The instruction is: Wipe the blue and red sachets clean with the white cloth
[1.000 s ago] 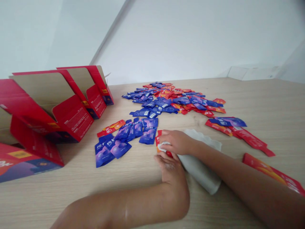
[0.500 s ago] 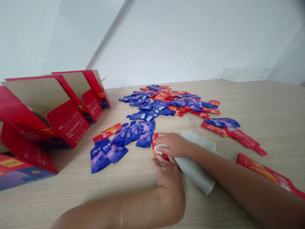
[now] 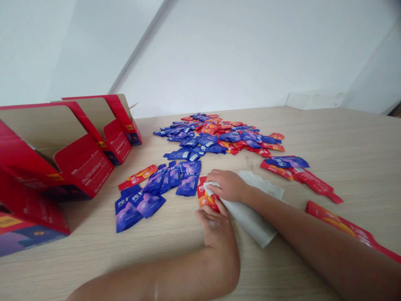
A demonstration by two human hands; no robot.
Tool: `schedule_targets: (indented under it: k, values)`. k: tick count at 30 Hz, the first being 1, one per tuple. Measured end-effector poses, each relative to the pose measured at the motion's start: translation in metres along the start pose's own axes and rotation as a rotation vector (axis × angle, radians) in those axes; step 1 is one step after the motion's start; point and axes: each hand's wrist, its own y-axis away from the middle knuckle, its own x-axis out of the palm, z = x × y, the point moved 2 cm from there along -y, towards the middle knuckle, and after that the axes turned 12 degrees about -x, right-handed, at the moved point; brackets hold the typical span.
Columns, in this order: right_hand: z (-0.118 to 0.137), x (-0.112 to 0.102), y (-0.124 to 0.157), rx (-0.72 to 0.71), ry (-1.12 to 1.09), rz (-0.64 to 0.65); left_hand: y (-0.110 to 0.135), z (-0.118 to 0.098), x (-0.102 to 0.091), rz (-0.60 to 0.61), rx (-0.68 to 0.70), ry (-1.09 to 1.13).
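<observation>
A red and orange sachet (image 3: 202, 193) lies flat on the table in front of me. My left hand (image 3: 216, 221) holds down its near end, with the fingers at the edge. In my right hand (image 3: 226, 185) is a white cloth (image 3: 261, 225), its bunched tip pressed against the sachet's face. The rest of that cloth spreads under my right forearm, which hides part of it. Just left of the sachet is a group of blue sachets (image 3: 189, 179), and more blue sachets (image 3: 128, 209) overlap nearer to me.
A large mixed pile of blue and red sachets (image 3: 208, 139) covers the middle back. Open red boxes (image 3: 87, 167) stand in a row at the left. Red sachets (image 3: 313, 182) and a single red sachet (image 3: 344, 228) lie at the right. White walls bound the table.
My right hand with the cloth has shifted slightly up and right, uncovering more of the red sachet. My left hand stays on it. The whole view has moved slightly.
</observation>
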Motion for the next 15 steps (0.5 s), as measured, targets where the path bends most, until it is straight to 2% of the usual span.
schedule_targets:
  k: [4, 9, 12, 15]
  values:
    - [0.016, -0.018, -0.004, -0.024, -0.068, -0.171, 0.001, -0.001, 0.001, 0.002, -0.012, 0.085]
    - [0.038, -0.065, -0.008, -0.077, -0.077, -0.399, 0.000, -0.003, 0.001, 0.107, -0.018, 0.093]
    - [0.044, -0.090, -0.006, -0.062, -0.063, -0.536, -0.013, 0.004, 0.001, 0.224, -0.009, 0.181]
    - [0.046, -0.101, -0.001, -0.041, -0.053, -0.606, -0.032, 0.018, 0.004, 0.270, -0.056, 0.201]
